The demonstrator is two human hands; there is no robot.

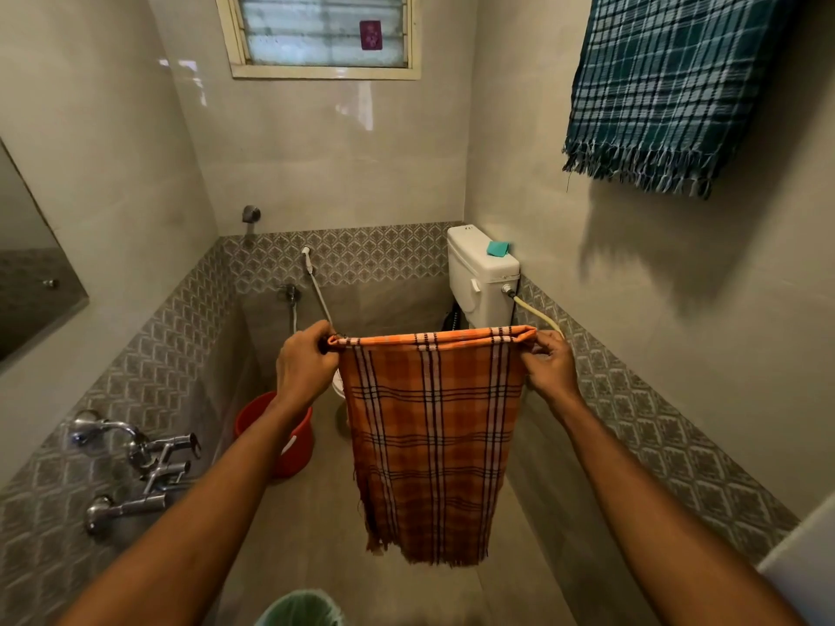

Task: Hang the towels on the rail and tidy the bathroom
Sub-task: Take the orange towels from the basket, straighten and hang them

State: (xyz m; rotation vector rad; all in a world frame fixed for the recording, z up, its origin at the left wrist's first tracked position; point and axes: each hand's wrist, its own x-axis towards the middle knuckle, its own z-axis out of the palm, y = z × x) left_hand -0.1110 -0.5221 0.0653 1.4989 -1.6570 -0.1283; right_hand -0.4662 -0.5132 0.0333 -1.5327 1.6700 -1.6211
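Green bin [300,609] sits nearest, low centre. Beyond it, left hand [305,361] and right hand [549,365] pinch the top corners of the orange towel [431,436], which hangs between them. Teal towel [668,83] hangs high right, probably on a rail.

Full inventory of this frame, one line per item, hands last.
orange towel: 1, orange check, held up mid-frame
teal towel: 1, teal check, high on right wall
window: 1, cream frame, back wall
cistern: 1, white, back right corner
pad: 1, teal, on cistern
bucket: 1, red, behind left arm
bin: 1, green, bottom edge
taps: several, chrome, left wall
mirror: 1, grey, left wall
left hand: 1, fingers grip orange towel's top left corner
right hand: 1, fingers pinch top right corner
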